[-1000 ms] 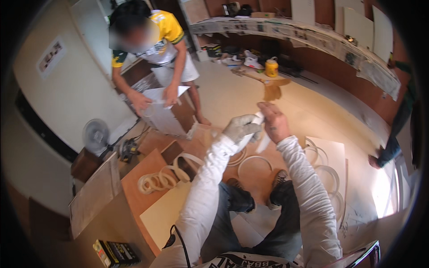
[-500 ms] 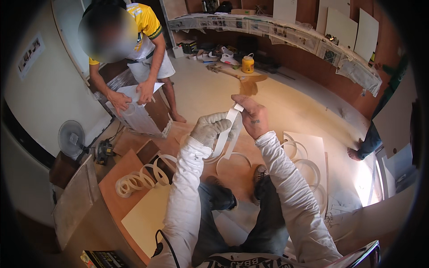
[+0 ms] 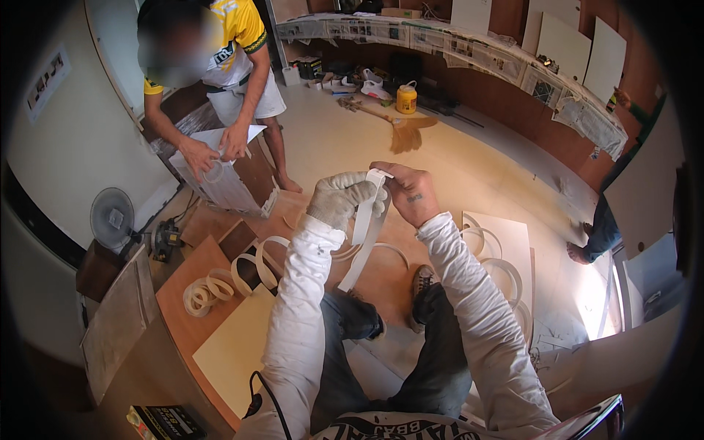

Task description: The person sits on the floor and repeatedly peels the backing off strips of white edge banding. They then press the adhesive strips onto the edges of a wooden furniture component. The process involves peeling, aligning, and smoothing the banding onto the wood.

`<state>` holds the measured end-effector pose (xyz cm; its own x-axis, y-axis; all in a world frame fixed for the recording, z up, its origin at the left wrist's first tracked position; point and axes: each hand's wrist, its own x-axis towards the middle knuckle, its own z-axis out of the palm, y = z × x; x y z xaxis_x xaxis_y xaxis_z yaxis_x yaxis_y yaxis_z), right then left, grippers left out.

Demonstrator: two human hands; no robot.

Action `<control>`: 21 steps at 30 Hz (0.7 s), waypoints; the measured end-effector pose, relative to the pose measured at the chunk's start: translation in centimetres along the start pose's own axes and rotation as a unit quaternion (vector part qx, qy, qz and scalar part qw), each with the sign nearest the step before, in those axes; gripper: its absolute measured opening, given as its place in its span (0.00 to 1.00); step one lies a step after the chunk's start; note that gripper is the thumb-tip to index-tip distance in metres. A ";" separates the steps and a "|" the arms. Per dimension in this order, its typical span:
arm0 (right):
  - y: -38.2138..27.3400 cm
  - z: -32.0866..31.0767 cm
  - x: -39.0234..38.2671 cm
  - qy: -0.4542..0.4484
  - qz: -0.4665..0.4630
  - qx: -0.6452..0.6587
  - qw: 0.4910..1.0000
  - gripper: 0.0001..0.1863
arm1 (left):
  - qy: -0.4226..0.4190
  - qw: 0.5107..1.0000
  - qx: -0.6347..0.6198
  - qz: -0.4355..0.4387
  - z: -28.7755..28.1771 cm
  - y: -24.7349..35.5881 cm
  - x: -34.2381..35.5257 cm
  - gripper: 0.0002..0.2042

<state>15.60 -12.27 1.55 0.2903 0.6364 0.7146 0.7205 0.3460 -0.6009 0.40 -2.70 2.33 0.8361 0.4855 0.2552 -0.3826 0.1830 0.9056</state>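
In front of my knees, my two hands hold a white strip of edge banding (image 3: 364, 221). It bends over at the top, and two lengths hang down, the longer one slanting towards my left shoe. My left hand (image 3: 339, 199), in a pale work glove, is closed round the strip just below the bend. My bare right hand (image 3: 412, 192) pinches the bend between thumb and fingers. Loose white banding coils (image 3: 207, 292) lie on a brown board (image 3: 176, 290) to my left, and more banding loops (image 3: 506, 279) rest on a pale panel at my right.
A co-worker (image 3: 238, 44) in a yellow and white shirt bends over a box-like cabinet (image 3: 220, 187) at front left. A fan (image 3: 112, 218) stands by the left wall. On the floor ahead are a broom (image 3: 407, 136) and a yellow tub (image 3: 406, 97). Another person's leg (image 3: 605, 227) shows at right.
My hands have shifted slightly left and down. The strip's hanging lengths have swung, with the longer one now reaching lower and further left. The co-worker's hands have moved a little over the cabinet.
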 end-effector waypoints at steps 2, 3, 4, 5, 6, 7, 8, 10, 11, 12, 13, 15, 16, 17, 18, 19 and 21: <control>-0.4 0.2 -0.4 -0.027 -0.040 -0.006 0.999 0.18 | 0.023 1.000 -0.003 0.000 -0.1 -0.1 0.0 0.11; -0.5 0.4 -0.5 -0.033 -0.042 -0.007 0.999 0.19 | 0.032 0.999 -0.006 0.006 -0.3 -0.1 0.0 0.11; -0.6 0.5 -0.6 -0.038 -0.045 -0.008 0.998 0.19 | 0.039 0.999 -0.001 0.005 -0.3 -0.1 0.0 0.11; -0.7 0.6 -0.6 -0.046 -0.053 -0.008 0.998 0.20 | 0.047 0.999 0.003 0.008 -0.5 0.0 0.0 0.11; -0.7 0.6 -0.6 -0.049 -0.060 -0.004 0.997 0.21 | 0.057 0.998 0.010 0.007 -0.6 0.0 0.0 0.11; -0.6 0.5 -0.5 -0.053 -0.071 0.000 0.996 0.21 | 0.043 0.999 0.002 -0.005 -0.7 0.2 0.0 0.11; -0.5 0.3 -0.3 -0.057 -0.083 0.004 0.995 0.22 | 0.031 0.999 -0.005 -0.019 -0.9 0.3 0.0 0.11; -0.2 -0.4 0.0 -0.080 -0.068 -0.043 0.994 0.23 | 0.026 0.998 0.012 -0.058 -1.3 0.7 -0.2 0.11; 0.0 -0.9 0.0 -0.092 -0.059 -0.067 0.992 0.24 | 0.034 0.995 0.034 -0.082 -1.5 0.9 -0.3 0.11; 0.1 -1.2 0.0 -0.109 -0.063 -0.092 0.988 0.24 | 0.035 0.992 0.053 -0.107 -1.7 1.1 -0.4 0.11; 0.2 -1.5 0.0 -0.127 -0.068 -0.117 0.983 0.25 | 0.044 0.984 0.115 -0.127 -2.0 1.2 -0.4 0.11; 0.5 -1.8 -0.2 -0.173 -0.079 -0.186 0.964 0.25 | 0.048 0.958 0.230 -0.162 -2.4 1.2 -0.2 0.11; 0.6 -1.9 -0.3 -0.200 -0.086 -0.231 0.948 0.25 | 0.074 0.933 0.301 -0.182 -2.4 0.9 0.1 0.09; 0.7 -1.8 -0.4 -0.227 -0.092 -0.275 0.930 0.25 | 0.070 0.902 0.385 -0.181 -2.4 0.4 0.4 0.09; 0.8 -1.7 -0.6 -0.238 -0.091 -0.299 0.920 0.23 | 0.068 0.865 0.467 -0.171 -2.2 -0.2 0.7 0.09; 0.8 -1.4 -0.7 -0.249 -0.091 -0.321 0.909 0.22 | 0.065 0.820 0.546 -0.161 -2.1 -0.8 1.0 0.10; 1.0 -0.9 -1.0 -0.271 -0.081 -0.360 0.889 0.19 | 0.063 0.745 0.646 -0.154 -1.9 -2.0 1.7 0.12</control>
<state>16.61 -13.17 0.61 -0.0596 0.9248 0.3757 0.9982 0.0569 0.0182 1.80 -0.64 0.32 0.7313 0.6820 0.0085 0.5856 -0.6343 0.5047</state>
